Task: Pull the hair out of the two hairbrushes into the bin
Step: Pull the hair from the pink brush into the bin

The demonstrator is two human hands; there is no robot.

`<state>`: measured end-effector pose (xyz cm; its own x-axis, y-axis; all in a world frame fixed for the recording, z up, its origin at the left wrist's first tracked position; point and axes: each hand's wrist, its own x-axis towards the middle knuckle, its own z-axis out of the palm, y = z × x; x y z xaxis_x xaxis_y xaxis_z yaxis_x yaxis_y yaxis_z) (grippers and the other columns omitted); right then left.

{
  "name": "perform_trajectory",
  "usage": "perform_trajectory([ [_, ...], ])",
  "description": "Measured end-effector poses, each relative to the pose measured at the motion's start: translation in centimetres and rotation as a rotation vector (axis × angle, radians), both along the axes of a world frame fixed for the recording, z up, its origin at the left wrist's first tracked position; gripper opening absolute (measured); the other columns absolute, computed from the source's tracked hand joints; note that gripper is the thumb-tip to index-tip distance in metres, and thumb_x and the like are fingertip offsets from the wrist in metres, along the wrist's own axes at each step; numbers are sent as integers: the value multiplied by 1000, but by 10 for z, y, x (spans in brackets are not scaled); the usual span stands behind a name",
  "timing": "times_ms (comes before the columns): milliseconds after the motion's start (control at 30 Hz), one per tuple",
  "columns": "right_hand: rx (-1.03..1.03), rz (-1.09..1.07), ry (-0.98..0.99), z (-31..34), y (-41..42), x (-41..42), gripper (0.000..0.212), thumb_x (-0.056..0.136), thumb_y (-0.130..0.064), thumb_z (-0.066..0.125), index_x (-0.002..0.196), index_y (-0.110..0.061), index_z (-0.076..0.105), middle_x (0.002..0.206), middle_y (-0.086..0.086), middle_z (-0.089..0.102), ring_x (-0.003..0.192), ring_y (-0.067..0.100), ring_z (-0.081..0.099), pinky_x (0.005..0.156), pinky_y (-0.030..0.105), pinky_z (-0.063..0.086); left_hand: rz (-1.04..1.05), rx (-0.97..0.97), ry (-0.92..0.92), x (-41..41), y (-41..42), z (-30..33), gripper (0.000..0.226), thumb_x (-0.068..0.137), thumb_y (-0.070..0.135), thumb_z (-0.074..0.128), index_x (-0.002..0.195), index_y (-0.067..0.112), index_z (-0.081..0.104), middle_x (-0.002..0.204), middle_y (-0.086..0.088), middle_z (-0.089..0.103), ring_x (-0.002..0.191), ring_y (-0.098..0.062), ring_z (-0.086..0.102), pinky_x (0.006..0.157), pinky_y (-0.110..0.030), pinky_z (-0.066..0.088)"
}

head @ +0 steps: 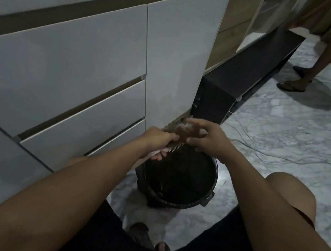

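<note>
A round black bin stands on the marble floor in front of my knees. Over its far rim, my left hand grips a pale hairbrush with its fine bristles facing right. My right hand is at the brush head, fingers pinched on a brownish tuft of hair that still hangs in the bristles. The picture is blurred there, so the brush's shape is hard to read. A second hairbrush is not visible.
White cabinet drawers rise on the left, close to the bin. A dark low bench runs along the wall behind. Thin cables lie on the floor at right. Another person's legs in sandals stand far right.
</note>
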<state>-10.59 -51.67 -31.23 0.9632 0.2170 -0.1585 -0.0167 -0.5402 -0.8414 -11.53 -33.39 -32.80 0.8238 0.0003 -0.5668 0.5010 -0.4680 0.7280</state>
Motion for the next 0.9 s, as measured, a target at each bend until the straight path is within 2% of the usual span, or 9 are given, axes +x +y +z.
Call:
perform_trajectory([
  [67, -130, 8, -85, -5, 3, -2, 33, 76, -14, 79, 107, -25, 74, 102, -7, 71, 87, 9, 65, 79, 29, 55, -29, 8, 14, 0, 0, -1, 39, 87, 42, 62, 76, 4, 63, 59, -12, 60, 27, -14, 48, 33, -16, 34],
  [167, -191, -110, -179, -5, 3, 0, 13, 78, -9, 77, 88, -18, 79, 83, -4, 73, 80, 7, 65, 77, 20, 50, -62, 22, 40, 0, 4, -6, 41, 87, 43, 63, 84, 2, 64, 61, -12, 61, 33, -16, 50, 34, -16, 35],
  [300, -169, -267, -156, -4, -6, 8, 25, 79, 3, 68, 83, -19, 78, 81, -3, 74, 83, 12, 69, 81, 29, 58, -37, 27, 46, 0, 12, -15, 40, 86, 42, 65, 81, 3, 65, 56, -11, 61, 32, -17, 51, 36, -19, 36],
  [400, -154, -198, -106, -3, -6, 5, 26, 79, -1, 68, 96, -19, 76, 93, 0, 74, 90, 15, 68, 84, 33, 57, -20, 20, 43, -2, 13, -16, 39, 86, 40, 65, 80, 2, 65, 55, -12, 60, 31, -17, 49, 35, -18, 35],
  [500, -98, -41, 17, -5, -1, 0, 53, 73, -14, 79, 122, -28, 63, 118, 0, 66, 106, 17, 63, 90, 40, 55, -12, 12, 41, -2, 12, -16, 40, 86, 41, 64, 79, 2, 65, 55, -11, 59, 30, -17, 49, 35, -16, 34],
  [600, -212, 90, -20, -7, 5, -2, 72, 70, -27, 84, 135, -31, 53, 130, -2, 57, 117, 12, 53, 98, 33, 47, -30, 11, 41, -2, 10, -17, 43, 83, 45, 65, 80, 3, 67, 55, -9, 63, 32, -17, 52, 36, -17, 36],
  [667, -241, 100, -83, -6, 8, -3, 54, 74, -24, 82, 125, -23, 65, 120, 0, 68, 105, 9, 60, 95, 29, 49, -37, 11, 43, -1, 9, -18, 43, 83, 46, 66, 80, 3, 67, 55, -9, 63, 32, -16, 52, 36, -18, 36],
  [767, -243, -50, -158, -3, 7, 0, 20, 77, -15, 79, 97, -15, 78, 91, 3, 76, 80, 11, 68, 82, 29, 56, -36, 23, 46, -2, 11, -21, 43, 84, 46, 66, 77, 3, 65, 55, -10, 62, 31, -16, 51, 34, -19, 36],
  [900, -258, -241, -161, -1, -1, 7, 23, 78, 1, 71, 93, -14, 79, 80, 1, 71, 78, 16, 66, 75, 27, 52, 4, 18, 49, -1, 21, -24, 45, 88, 45, 63, 73, 3, 63, 55, -11, 60, 29, -16, 49, 34, -17, 35],
])
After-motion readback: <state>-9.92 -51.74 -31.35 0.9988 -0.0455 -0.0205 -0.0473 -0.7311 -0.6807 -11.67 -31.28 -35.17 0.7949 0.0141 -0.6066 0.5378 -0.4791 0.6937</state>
